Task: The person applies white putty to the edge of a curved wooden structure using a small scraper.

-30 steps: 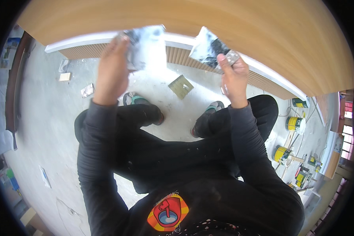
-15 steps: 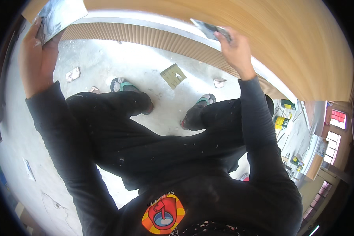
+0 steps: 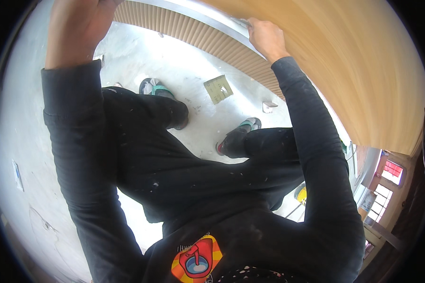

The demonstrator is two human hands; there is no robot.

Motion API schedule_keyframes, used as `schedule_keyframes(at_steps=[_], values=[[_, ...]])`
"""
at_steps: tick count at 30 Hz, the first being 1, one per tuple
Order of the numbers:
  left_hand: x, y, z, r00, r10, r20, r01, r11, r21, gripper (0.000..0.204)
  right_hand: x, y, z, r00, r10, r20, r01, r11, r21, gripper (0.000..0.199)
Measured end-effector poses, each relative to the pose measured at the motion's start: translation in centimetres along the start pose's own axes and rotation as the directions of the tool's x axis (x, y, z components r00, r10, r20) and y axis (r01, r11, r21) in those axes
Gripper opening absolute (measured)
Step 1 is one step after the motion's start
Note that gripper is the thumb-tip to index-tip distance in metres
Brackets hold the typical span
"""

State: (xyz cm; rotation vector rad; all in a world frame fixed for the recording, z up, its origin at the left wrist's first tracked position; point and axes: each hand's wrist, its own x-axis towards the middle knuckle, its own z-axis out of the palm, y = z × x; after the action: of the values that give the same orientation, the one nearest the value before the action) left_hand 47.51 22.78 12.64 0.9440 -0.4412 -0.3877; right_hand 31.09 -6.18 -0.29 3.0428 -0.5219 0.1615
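My right hand (image 3: 269, 40) grips a thin flat scraper (image 3: 242, 21), mostly hidden by the fingers. Its blade lies at the white edge strip (image 3: 186, 5) along the wood-grained panel (image 3: 335, 52). At the upper left, my left hand (image 3: 80, 30) is raised and cut off by the picture's top edge. Its fingers curl toward the right, but what they hold is out of view. Below the strip runs a ribbed tan front (image 3: 189, 29).
On the pale floor lie a greenish cardboard piece (image 3: 218, 89) between my sandalled feet and a small whitish scrap (image 3: 269, 107). A thin blue-white object (image 3: 17, 175) lies far left. A yellow container (image 3: 301, 194) shows behind my right arm. Windows (image 3: 381, 200) are at the right.
My right hand has moved left and up, bringing the scraper to the white edge strip. My left hand has gone up and right, and the smeared flat plate in it has left the view.
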Motion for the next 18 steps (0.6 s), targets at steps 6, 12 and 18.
schedule_keyframes(at_steps=[6,12,18], values=[[-0.7,0.3,0.1,0.992,0.091,0.086,-0.094,0.995,0.030,0.034,0.7,-0.4,0.9,1.000,0.009,0.014,-0.008,0.998,-0.070,0.015],[-0.8,-0.1,-0.1,0.986,0.136,0.096,-0.142,0.988,0.058,0.035,0.8,-0.8,1.2,0.999,0.033,0.007,-0.033,0.997,-0.065,0.018],[-0.8,0.1,0.0,0.985,0.131,0.116,-0.140,0.988,0.070,0.034,1.4,-1.3,0.6,0.989,0.115,0.091,-0.115,0.993,-0.007,0.026]])
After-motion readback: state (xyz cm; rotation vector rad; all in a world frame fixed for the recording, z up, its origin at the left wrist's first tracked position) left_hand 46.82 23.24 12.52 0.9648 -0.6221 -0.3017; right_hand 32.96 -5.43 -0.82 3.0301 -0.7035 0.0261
